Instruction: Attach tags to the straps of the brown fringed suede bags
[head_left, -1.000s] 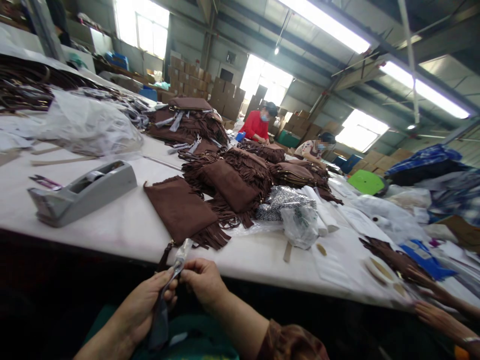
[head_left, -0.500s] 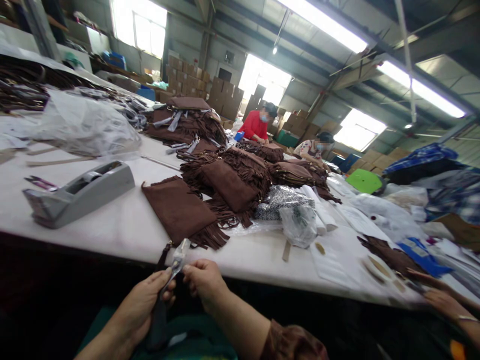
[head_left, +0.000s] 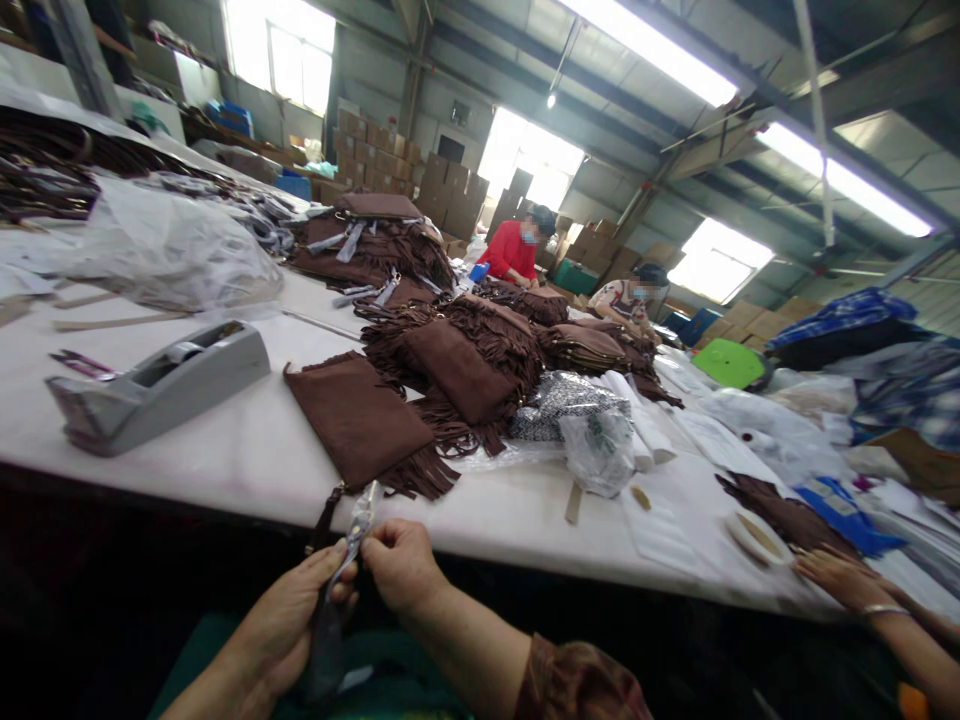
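My left hand [head_left: 296, 610] is closed around a strap wrapped in clear plastic [head_left: 365, 508], in front of the table edge. Its wrapped upper end, with a metal glint inside, sticks up past my fingers, and a dark length hangs below. Beside it, my right hand [head_left: 405, 565] pinches the edge of the plastic between thumb and fingers. Just beyond lies a flat brown fringed pouch [head_left: 358, 420]. A dark wrist loop [head_left: 326, 518] from its corner drops over the table edge behind my left hand.
A grey tape dispenser [head_left: 161, 385] and small snips [head_left: 82, 365] sit at the left. Fringed brown bags [head_left: 465, 370] are piled mid-table. At right, a co-worker's hands [head_left: 840, 580] are near a tape roll [head_left: 759, 538]. Two people work at the far side.
My right hand has shifted slightly left along the plastic, and the wrapped strap has turned a little. At right, the co-worker's hands have moved left towards the tape roll.
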